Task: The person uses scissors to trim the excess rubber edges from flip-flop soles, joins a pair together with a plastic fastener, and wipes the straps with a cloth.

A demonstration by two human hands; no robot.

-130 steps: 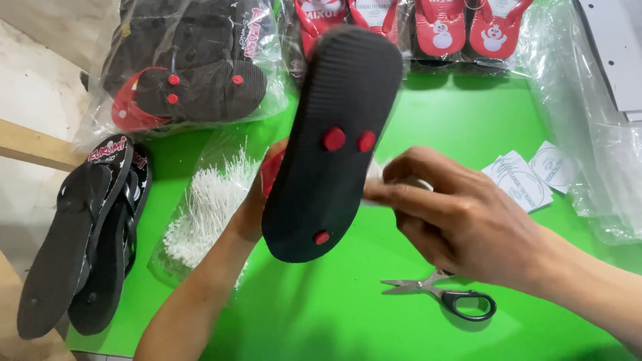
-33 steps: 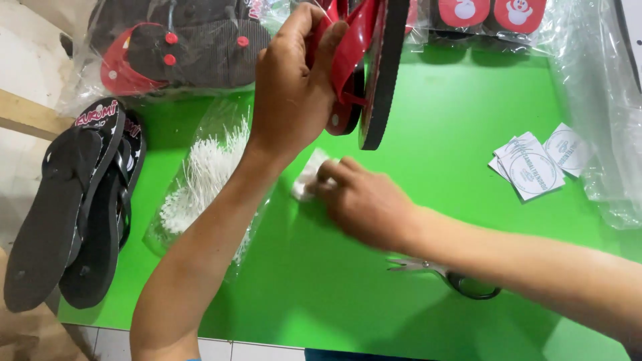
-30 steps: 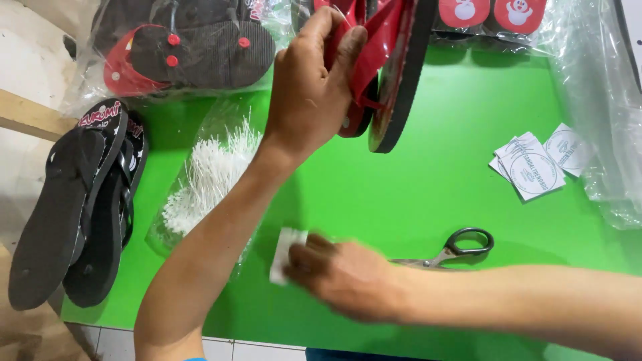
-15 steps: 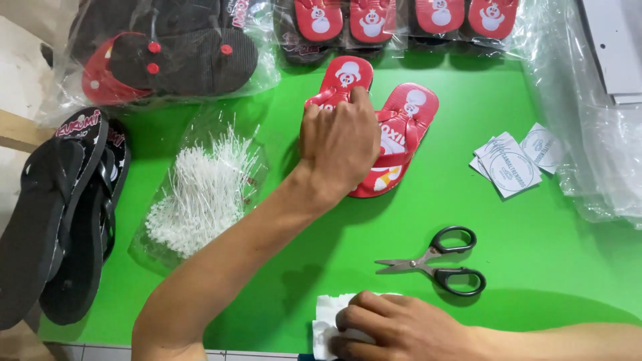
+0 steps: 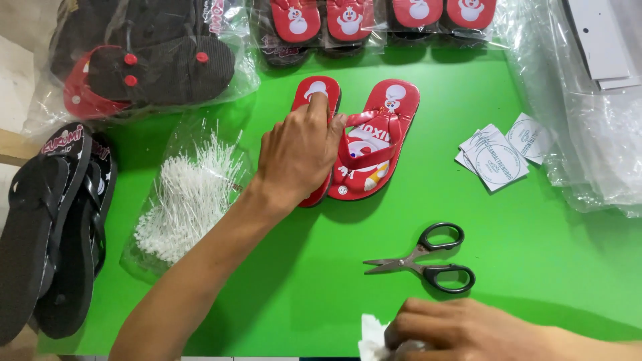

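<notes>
A pair of red flip-flops [image 5: 374,144] with a white cartoon print lies face up on the green table [image 5: 301,281]. My left hand [image 5: 297,154] rests flat on the left flip-flop, fingers spread toward its toe. My right hand [image 5: 461,331] is at the table's near edge, closed around a white crumpled tissue or paper [image 5: 371,341] and a small grey object I cannot make out.
Black-handled scissors [image 5: 421,261] lie just beyond my right hand. A clear bag of white plastic tag pins [image 5: 184,194] sits left. Black flip-flops [image 5: 53,220] hang off the left edge. Bagged flip-flops [image 5: 147,53] line the back. White paper labels [image 5: 501,150] and plastic bags [image 5: 588,120] lie right.
My left hand brought the red pair down from the air and laid it flat on the table. My right hand pulled back to the near edge with the white paper.
</notes>
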